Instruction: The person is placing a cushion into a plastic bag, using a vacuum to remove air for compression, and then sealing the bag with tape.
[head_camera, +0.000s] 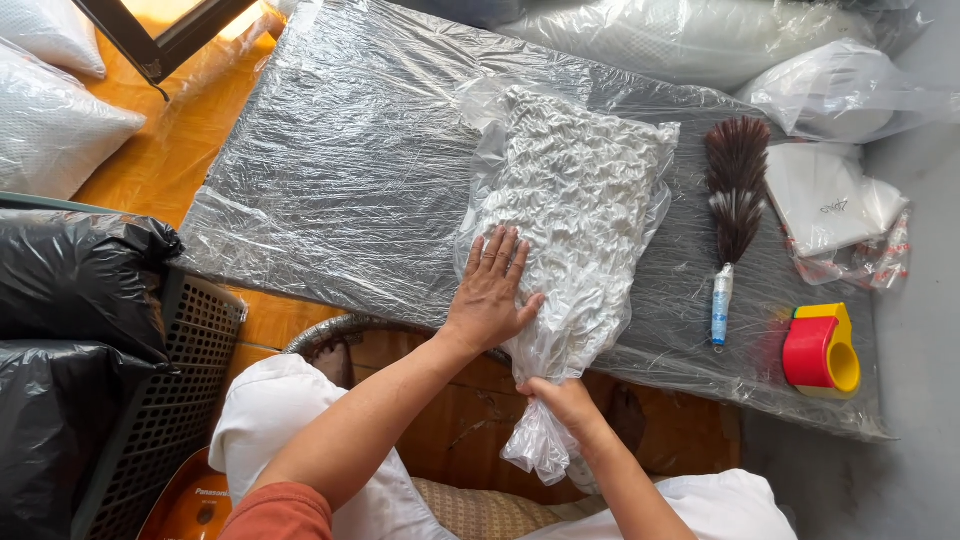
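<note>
Head view, single entry. Table (330, 160): flat surface wrapped in clear plastic film, running from upper left to lower right. Bagged cushion (575, 190): white crinkled filling inside a clear plastic bag, lying lengthwise on the middle of the table, its lower end overhanging the near edge. Left hand (490, 290): flat, fingers spread, palm pressing down on the lower left part of the bagged cushion; it grips nothing. Right hand (565, 400): closed in a fist round the gathered bag neck (538, 445), below the table's near edge; the loose plastic tail hangs under the fist. Progress, as judged: filling already inside the bag and the bag looks pressed tight round it; the neck is bunched but shows no tie or tape. Feather duster (735, 185): dark plumes, pale handle, lying just right of the cushion, apart from it. Tape dispenser (822, 350): red and yellow, near the table's right corner. Folded white packets (825, 195): beyond the duster. Open room: wide bare film left of the cushion; right side crowded. Black bags (70, 290) and a dark crate (170, 400) stand to the left, off the table.
</note>
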